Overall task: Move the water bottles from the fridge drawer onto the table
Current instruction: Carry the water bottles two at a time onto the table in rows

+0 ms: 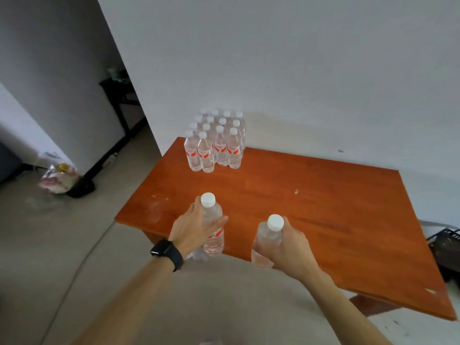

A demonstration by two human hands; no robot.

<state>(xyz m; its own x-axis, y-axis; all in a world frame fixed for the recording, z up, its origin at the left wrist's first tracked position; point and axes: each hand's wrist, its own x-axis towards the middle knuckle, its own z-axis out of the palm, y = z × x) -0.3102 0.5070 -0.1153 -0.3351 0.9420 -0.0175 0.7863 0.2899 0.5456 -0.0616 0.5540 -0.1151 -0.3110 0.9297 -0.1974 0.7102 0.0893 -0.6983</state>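
Note:
My left hand (193,226) grips a clear water bottle (214,235) with a white cap and red label, held upright over the near edge of the orange wooden table (311,207). My right hand (291,245) grips a second white-capped water bottle (265,241), also upright, at the table's near edge. Whether either bottle touches the tabletop cannot be told. At the table's far left corner, against the wall, several identical bottles (215,143) stand in a tight block. The fridge drawer is out of view.
A white wall runs behind the table. On the floor to the left lie a plastic bag (59,179) and a dark object beside it. A dark stand (119,95) sits in the far doorway. Black items (445,247) lie at the table's right.

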